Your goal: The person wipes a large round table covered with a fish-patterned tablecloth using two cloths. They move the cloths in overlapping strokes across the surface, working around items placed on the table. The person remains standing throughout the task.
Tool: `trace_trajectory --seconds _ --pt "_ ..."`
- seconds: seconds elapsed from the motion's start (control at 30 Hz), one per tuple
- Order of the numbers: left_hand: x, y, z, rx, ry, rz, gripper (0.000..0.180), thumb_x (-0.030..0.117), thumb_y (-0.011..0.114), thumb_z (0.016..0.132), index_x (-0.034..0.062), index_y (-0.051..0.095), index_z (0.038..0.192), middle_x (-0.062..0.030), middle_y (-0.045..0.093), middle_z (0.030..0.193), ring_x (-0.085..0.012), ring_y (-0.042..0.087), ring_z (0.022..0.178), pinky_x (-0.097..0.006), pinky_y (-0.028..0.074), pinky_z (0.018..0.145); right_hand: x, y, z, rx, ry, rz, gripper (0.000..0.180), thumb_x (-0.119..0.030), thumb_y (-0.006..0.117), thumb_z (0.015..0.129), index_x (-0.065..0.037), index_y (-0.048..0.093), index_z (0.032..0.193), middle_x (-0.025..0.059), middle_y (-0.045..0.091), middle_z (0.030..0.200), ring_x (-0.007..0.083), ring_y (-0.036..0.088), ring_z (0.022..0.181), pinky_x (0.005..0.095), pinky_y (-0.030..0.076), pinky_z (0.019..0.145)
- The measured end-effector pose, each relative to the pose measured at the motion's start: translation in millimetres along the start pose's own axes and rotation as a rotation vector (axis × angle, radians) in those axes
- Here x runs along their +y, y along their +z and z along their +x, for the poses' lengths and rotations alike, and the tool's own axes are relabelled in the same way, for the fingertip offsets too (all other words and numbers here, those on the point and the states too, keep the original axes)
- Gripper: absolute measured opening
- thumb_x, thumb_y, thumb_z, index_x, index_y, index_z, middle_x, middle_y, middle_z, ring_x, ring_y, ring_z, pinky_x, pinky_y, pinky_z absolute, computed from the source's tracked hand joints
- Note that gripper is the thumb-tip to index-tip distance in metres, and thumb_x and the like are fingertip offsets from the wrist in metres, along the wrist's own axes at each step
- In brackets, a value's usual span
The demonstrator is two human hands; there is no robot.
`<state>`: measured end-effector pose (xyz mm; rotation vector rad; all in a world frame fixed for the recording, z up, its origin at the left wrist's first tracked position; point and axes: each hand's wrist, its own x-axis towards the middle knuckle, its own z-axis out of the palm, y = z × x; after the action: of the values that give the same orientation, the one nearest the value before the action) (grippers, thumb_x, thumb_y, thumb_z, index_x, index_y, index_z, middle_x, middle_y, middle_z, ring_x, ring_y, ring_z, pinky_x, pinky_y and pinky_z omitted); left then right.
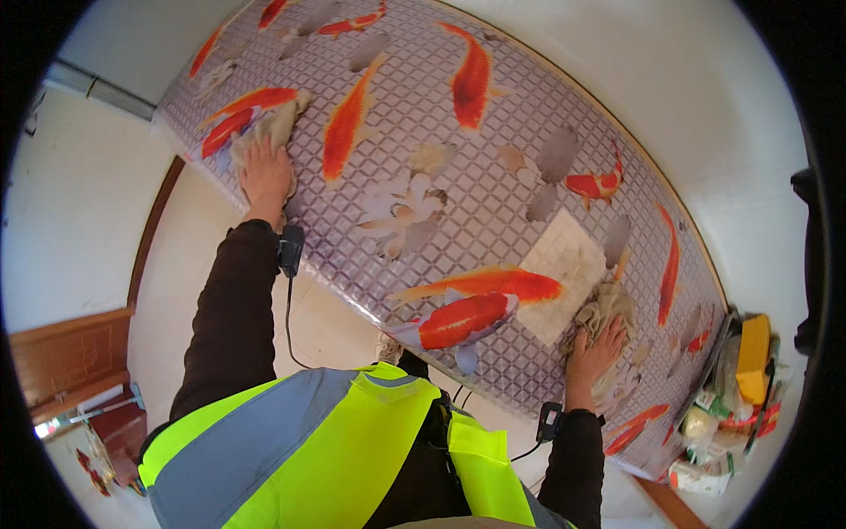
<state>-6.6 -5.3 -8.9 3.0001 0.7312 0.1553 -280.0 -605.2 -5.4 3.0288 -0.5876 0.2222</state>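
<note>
From here I see the person's left arm stretched far out, the left hand flat, fingers spread over a beige cloth on the koi-patterned tablecover. The bent right hand rests on a crumpled beige-grey rag beside a pale rectangular sheet; whether it's clenching, I can't tell. Package lettering is too small to read.

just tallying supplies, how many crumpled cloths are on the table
2: one crumpled cloth under the left grip, another cloth under the right grip, next to a flat pale sheet. Any hidden beneath can't be ruled out.
</note>
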Motion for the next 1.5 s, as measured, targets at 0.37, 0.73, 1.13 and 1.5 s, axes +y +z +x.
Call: trace_trajectory --seconds 0.37,0.73,1.13,1.5 --pt "-0.4 14.3 5.0 0.064 -0.018 0.022 0.054 0.044 0.037 0.094 0.0214 0.038 0.143 -0.0066 0.033 0.151 -0.0247 0.028 0.14 -0.052 0.027 0.107 -22.9 25.8 57.4 -0.05 0.437 -0.108 0.068 -0.051 0.046 0.089 -0.014 0.035 0.146 0.0133 0.027 0.153 0.044 0.026 0.136 0.0516 0.021 0.109" --pt "-2.4 18.7 5.1 0.116 0.006 0.032 0.052 0.043 0.038 0.094 0.0201 0.042 0.141 -0.0074 0.035 0.15 -0.0257 0.03 0.139 -0.052 0.027 0.106 -298.6 31.9 178.5 0.109 -0.211 0.214 0.069 -0.051 0.056 0.079 -0.014 0.049 0.136 0.0146 0.037 0.146 0.044 0.027 0.135 0.0568 0.014 0.111" --pt "-10.6 20.5 11.2 0.058 0.039 0.048 0.054 0.044 0.037 0.094 0.0206 0.038 0.143 -0.0092 0.035 0.149 -0.0268 0.03 0.139 -0.055 0.029 0.104 -310.4 -3.1 104.0 -0.193 -0.855 0.47 0.078 -0.046 0.065 0.069 -0.024 0.043 0.14 0.0108 0.031 0.15 0.0424 0.02 0.139 0.0555 0.011 0.114" --pt "-15.5 26.3 13.4 0.069 0.035 0.063 0.053 0.043 0.037 0.095 0.0202 0.038 0.143 -0.0083 0.035 0.149 -0.0247 0.029 0.139 -0.055 0.027 0.105 -8.1 19.0 116.1 -0.071 0.097 0.033 0.073 -0.041 0.061 0.079 -0.015 0.038 0.143 0.0105 0.025 0.153 0.0402 0.025 0.137 0.0524 0.017 0.112"
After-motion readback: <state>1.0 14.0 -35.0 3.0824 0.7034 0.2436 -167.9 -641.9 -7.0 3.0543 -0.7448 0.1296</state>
